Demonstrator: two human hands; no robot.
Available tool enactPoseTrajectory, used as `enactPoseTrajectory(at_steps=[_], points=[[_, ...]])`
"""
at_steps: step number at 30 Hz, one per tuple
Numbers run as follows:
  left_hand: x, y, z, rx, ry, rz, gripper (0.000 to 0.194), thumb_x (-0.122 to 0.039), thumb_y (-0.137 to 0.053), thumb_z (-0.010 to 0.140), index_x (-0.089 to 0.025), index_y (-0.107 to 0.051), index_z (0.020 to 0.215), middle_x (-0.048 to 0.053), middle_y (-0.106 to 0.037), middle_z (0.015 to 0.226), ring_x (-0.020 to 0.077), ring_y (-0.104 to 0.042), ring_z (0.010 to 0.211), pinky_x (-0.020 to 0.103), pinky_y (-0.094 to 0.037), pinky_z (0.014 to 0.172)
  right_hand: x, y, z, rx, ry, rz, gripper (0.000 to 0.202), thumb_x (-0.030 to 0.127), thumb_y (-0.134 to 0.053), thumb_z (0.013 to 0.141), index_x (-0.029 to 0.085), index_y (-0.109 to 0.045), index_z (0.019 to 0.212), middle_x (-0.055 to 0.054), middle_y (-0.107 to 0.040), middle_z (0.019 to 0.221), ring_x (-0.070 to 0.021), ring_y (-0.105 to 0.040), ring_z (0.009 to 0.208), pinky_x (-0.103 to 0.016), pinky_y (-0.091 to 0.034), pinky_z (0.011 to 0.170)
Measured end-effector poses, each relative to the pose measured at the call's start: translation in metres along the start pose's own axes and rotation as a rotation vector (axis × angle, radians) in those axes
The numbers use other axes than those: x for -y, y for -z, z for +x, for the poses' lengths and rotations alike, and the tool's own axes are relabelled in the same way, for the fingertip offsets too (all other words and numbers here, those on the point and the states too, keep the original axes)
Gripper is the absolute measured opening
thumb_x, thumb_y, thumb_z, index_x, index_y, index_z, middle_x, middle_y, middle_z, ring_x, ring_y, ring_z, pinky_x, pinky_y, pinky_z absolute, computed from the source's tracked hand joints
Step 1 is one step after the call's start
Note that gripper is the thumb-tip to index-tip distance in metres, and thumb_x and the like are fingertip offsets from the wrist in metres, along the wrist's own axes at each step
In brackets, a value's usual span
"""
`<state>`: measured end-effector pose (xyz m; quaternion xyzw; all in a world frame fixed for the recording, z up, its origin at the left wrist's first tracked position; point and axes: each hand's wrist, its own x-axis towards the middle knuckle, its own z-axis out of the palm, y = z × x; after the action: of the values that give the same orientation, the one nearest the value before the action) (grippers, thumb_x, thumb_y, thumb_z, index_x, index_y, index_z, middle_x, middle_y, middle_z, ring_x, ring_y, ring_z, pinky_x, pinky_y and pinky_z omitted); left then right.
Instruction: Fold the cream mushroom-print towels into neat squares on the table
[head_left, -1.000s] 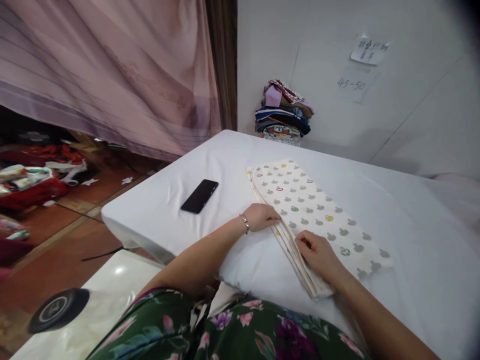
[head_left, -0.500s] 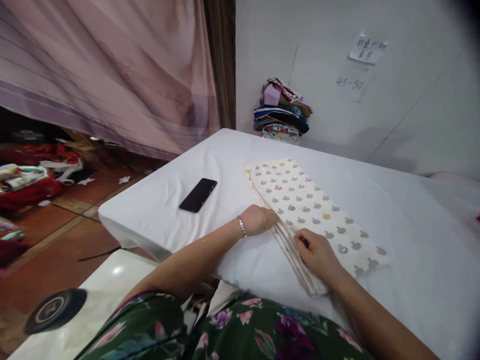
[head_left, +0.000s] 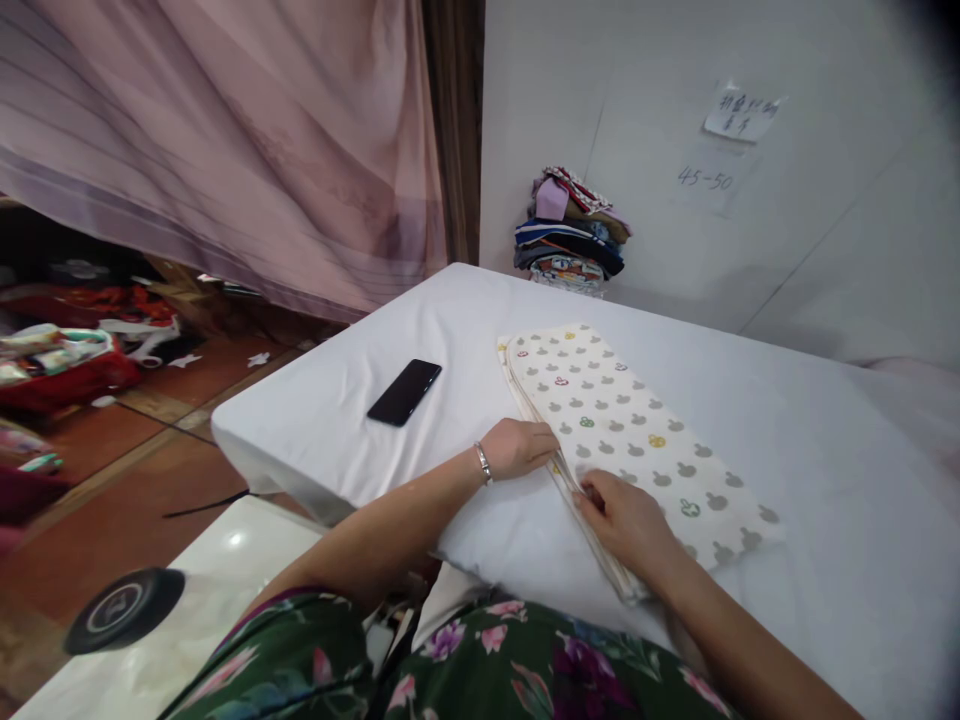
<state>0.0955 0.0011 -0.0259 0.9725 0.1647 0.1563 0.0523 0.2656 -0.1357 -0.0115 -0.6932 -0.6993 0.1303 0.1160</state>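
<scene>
Folded cloth [head_left: 637,425] lies flat, long axis slanting far left to near right; left hand [head_left: 517,447], right hand [head_left: 626,515] pinch left edge.

Dark green floral garment [head_left: 466,682] and slim silver bracelet [head_left: 483,465]

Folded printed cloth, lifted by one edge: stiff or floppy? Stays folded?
Likely floppy: the folded printed cloth curves at its far-left corner. Probably apt to fan open, since several layers show along the edge at the left hand and right hand.
</scene>
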Motion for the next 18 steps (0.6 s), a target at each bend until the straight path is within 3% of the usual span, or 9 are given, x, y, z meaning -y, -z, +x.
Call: enactPoseTrajectory(at_steps=[3, 8, 14, 18], points=[[-0.001, 0.000, 0.000, -0.001, 0.030, -0.066, 0.029, -0.030, -0.030, 0.092, -0.022, -0.058, 0.098, 0.002, -0.063, 0.098, 0.0112, -0.058, 0.091, 0.020, -0.042, 0.070, -0.002, 0.000, 0.000, -0.033, 0.022, -0.004, 0.017, 0.027, -0.036, 0.087, 0.021, -0.051, 0.082, -0.002, -0.061, 0.081, -0.0170, -0.056, 0.073, -0.026, -0.031, 0.061], [0.000, -0.003, 0.000, -0.024, 0.067, -0.155, 0.029, -0.030, -0.030, 0.093, -0.023, -0.057, 0.104, 0.002, -0.062, 0.104, 0.0116, -0.057, 0.097, 0.020, -0.043, 0.077, -0.007, 0.000, 0.001, -0.027, 0.017, 0.066, 0.018, 0.027, -0.036, 0.087, 0.021, -0.050, 0.077, 0.000, -0.058, 0.068, -0.0162, -0.053, 0.066, -0.026, -0.030, 0.059], [-0.002, -0.004, 0.001, -0.070, 0.062, -0.173, 0.024, -0.026, -0.034, 0.091, -0.021, -0.057, 0.097, 0.002, -0.062, 0.097, 0.0115, -0.058, 0.092, 0.019, -0.044, 0.073, 0.000, -0.002, 0.001, -0.024, -0.040, -0.034, 0.021, 0.041, -0.044, 0.084, 0.021, -0.049, 0.084, -0.001, -0.059, 0.074, -0.0165, -0.054, 0.065, -0.025, -0.026, 0.055], [-0.004, -0.003, 0.001, -0.106, 0.038, -0.179, 0.020, -0.023, -0.038, 0.088, -0.020, -0.057, 0.091, 0.002, -0.062, 0.092, 0.0110, -0.059, 0.087, 0.019, -0.044, 0.070, 0.002, -0.003, 0.003, -0.014, -0.013, -0.059, 0.015, 0.032, -0.040, 0.087, 0.020, -0.049, 0.083, -0.003, -0.061, 0.082, -0.0174, -0.056, 0.071, -0.026, -0.026, 0.056]])
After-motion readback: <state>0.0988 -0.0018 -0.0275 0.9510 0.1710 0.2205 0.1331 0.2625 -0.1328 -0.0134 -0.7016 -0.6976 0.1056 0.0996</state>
